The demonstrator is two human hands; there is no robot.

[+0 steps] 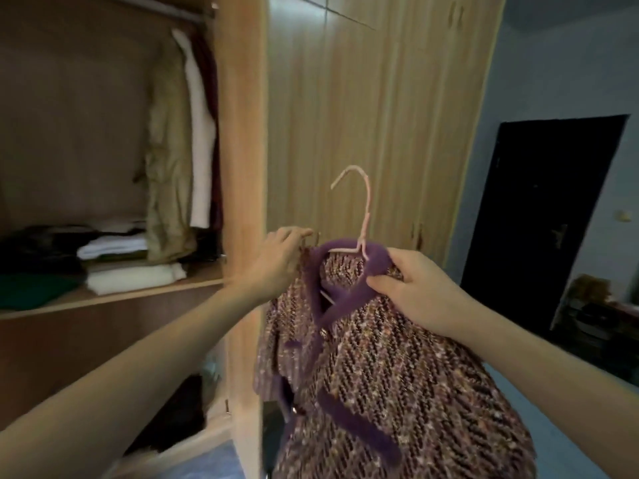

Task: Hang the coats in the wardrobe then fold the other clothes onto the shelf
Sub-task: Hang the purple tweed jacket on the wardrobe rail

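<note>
Wardrobe (242, 167), open bay: three garments hang from the rail (166, 8); folded clothes (114, 257) stacked on the shelf (145, 292). Purple tweed coat (387, 375) on a pink hanger (363, 216), held before the closed doors. Left hand (280, 261) pinches the coat's shoulder; right hand (411, 288) grips the collar, fingers curled.

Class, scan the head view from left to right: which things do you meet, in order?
Folded clothes on the shelf → hanging coats → left hand → pink hanger → right hand → dark door.
</note>
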